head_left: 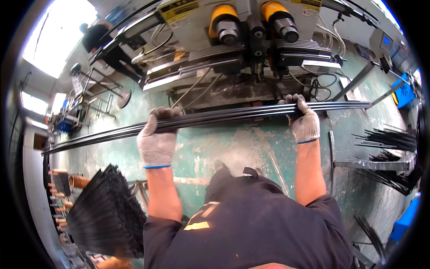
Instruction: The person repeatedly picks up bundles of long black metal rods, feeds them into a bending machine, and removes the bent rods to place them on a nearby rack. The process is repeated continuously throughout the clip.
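Observation:
Both my hands wear pale knit gloves with blue cuffs. Across my front runs a bundle of long thin black rods, lying side by side and slanting a little down toward the left. My left hand is closed around the bundle left of its middle. Toward its right end my right hand grips the same rods, the thumb over the top. The bundle is held in the air in front of a machine with two yellow-and-black cylindrical heads. The fingers beneath the rods are partly hidden.
At lower left stands a large stack of black rods. More rods rest on a metal rack at the right. Beyond the machine's left side stands a person in dark clothes. Loose cables hang under the machine.

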Tool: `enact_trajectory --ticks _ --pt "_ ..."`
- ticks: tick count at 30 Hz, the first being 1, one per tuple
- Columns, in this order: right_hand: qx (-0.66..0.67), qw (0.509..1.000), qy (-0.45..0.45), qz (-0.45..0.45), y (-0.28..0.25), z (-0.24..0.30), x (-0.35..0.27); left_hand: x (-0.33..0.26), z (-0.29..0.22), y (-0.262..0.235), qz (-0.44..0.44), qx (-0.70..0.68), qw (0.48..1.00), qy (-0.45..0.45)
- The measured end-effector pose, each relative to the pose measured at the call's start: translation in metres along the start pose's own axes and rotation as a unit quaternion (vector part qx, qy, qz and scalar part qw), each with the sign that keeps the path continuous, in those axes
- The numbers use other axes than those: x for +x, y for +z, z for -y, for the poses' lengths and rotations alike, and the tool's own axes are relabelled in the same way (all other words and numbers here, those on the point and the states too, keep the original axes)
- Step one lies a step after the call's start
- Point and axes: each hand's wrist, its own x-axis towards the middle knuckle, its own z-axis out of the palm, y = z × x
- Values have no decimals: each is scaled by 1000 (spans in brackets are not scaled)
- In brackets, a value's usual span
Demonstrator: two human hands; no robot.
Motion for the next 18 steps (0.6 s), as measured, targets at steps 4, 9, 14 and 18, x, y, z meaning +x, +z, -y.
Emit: enact_trajectory --ticks 4,9,14,18 --pt "-122 986 -108 -34 -12 47 75 73 -55 -40 6 -24 999 44" --pt "-159 941 -234 -185 -16 88 169 168 -108 -127 -3 -10 997 74" --pt "-177 957 -182 -138 33 -2 208 255 -96 -182 -100 52 993 43" --pt "-240 921 -296 -81 68 -68 238 316 -88 -182 -115 37 993 0"
